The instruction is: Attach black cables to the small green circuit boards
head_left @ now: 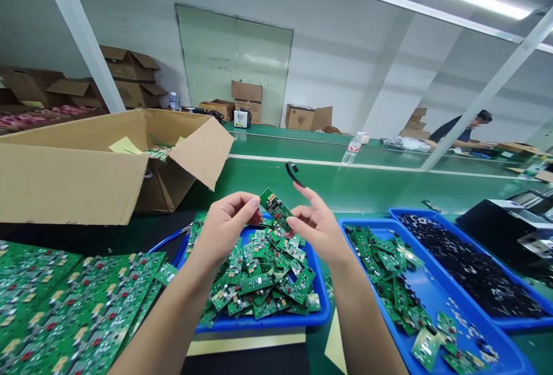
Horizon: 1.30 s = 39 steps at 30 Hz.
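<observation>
A small green circuit board is held tilted in the air between my two hands. My left hand pinches its upper left end between thumb and fingers. At its lower right end, my right hand grips the edge with thumb and fingers, its index finger stretched upward. A black curved strip shows at that fingertip; whether they touch I cannot tell. Below both hands lies a blue tray heaped with similar circuit boards.
Large circuit board panels lie at left, near a blue-handled tool and an open cardboard box. Rightward are a blue tray of boards, another with black parts, and a black device. A person works farther back.
</observation>
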Motion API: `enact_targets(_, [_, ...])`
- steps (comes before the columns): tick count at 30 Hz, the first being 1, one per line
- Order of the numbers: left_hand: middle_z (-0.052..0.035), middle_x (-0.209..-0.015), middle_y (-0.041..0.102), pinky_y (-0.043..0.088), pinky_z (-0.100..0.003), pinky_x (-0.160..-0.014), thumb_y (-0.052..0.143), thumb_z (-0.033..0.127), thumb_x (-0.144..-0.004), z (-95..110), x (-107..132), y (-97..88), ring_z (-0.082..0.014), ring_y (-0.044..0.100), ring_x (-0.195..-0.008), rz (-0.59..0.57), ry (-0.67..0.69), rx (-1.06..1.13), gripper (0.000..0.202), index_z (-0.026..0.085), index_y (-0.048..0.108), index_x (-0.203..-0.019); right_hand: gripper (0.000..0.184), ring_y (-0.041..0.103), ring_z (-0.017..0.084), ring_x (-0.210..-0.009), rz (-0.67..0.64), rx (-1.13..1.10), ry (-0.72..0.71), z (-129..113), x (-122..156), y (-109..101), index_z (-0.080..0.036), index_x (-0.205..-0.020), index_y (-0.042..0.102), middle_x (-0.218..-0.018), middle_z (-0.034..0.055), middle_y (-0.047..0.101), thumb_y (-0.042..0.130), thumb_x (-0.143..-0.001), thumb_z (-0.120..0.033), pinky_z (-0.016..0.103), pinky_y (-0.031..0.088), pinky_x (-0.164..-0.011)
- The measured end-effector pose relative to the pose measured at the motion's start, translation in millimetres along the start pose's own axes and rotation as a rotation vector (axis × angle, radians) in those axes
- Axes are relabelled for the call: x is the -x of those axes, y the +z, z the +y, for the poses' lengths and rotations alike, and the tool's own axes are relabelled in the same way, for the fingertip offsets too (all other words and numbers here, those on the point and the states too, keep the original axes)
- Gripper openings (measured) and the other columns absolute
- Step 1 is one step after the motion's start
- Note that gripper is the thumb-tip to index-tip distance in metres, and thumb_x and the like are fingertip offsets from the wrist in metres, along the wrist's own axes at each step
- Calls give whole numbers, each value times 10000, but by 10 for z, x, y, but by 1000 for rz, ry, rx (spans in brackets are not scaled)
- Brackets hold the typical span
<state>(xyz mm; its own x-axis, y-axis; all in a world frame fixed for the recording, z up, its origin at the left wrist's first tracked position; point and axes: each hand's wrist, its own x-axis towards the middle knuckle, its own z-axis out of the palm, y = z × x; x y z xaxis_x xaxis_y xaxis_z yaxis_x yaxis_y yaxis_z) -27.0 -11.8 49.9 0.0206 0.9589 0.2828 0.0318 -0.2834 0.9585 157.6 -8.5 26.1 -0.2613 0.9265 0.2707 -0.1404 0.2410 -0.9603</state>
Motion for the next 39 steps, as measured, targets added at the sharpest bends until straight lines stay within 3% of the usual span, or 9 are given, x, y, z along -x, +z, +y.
enact_targets(6, [2,-609,649,523,-211,-569,582,261,-809,74,160,73,-117,619,-559,56,257,-151,129,160,657,-783,783,653,137,-666,141,-159,26,-77,7,26,-206,-1408,284,-918,41,682,684,-751,-352,286,568,-604])
enact_targets(10, [-40,-722,731,544,-232,-625,575,229,-833,77,229,73,-145,687,-650,-139,438,-324,140,176,698,-874,683,639,137,-707,216,-253,20,-96,2,30,-201,-1335,387,-911,54,705,695,-744,-348,270,570,-615])
enact_targets(14, [-51,-838,746,546,-234,-685,594,180,-830,88,239,79,-141,681,-716,-261,509,-341,144,185,705,-921,637,587,91,-623,258,-329,5,-115,9,-2,-236,-1254,463,-905,16,706,736,-679,-261,197,514,-521])
enact_targets(17, [-48,-913,719,537,-214,-718,603,161,-827,92,237,84,-136,659,-802,-327,434,-232,179,190,684,-984,636,572,77,-613,267,-308,-30,-98,8,-24,-246,-1239,476,-885,-4,705,732,-659,-196,175,492,-521])
enact_targets(23, [-54,-963,619,512,-230,-740,611,355,-848,107,202,72,-155,590,-888,-401,13,22,395,201,562,-1208,601,654,147,-864,249,-35,-248,-82,56,56,-246,-1313,417,-953,28,712,644,-762,-171,300,551,-781])
enact_targets(28, [-14,-803,626,477,-219,-572,536,358,-895,168,242,127,-104,586,-590,-618,-290,114,465,202,433,-1322,483,656,145,-824,138,129,-335,-76,158,214,-274,-1268,440,-982,28,694,582,-820,-164,269,576,-649])
enact_targets(31, [-1,-728,630,449,-211,-513,532,356,-893,189,244,119,-100,565,-518,-696,-351,106,426,192,456,-1279,470,650,130,-808,173,201,-431,-77,188,199,-281,-1259,456,-1104,47,659,578,-823,-155,274,583,-676])
enact_targets(35, [-2,-699,618,465,-236,-624,613,314,-823,159,158,43,-107,561,-605,-534,-255,128,218,144,608,-959,306,650,150,-846,263,328,-506,-147,197,54,-251,-1142,558,-1117,64,637,560,-848,-170,290,581,-672])
enact_targets(39, [45,-608,539,393,-214,-534,671,341,-756,106,109,30,-88,473,-534,-264,-195,208,294,143,609,-964,155,644,167,-908,153,523,-602,-206,194,-22,-219,-920,641,-966,51,672,533,-856,-128,315,566,-750])
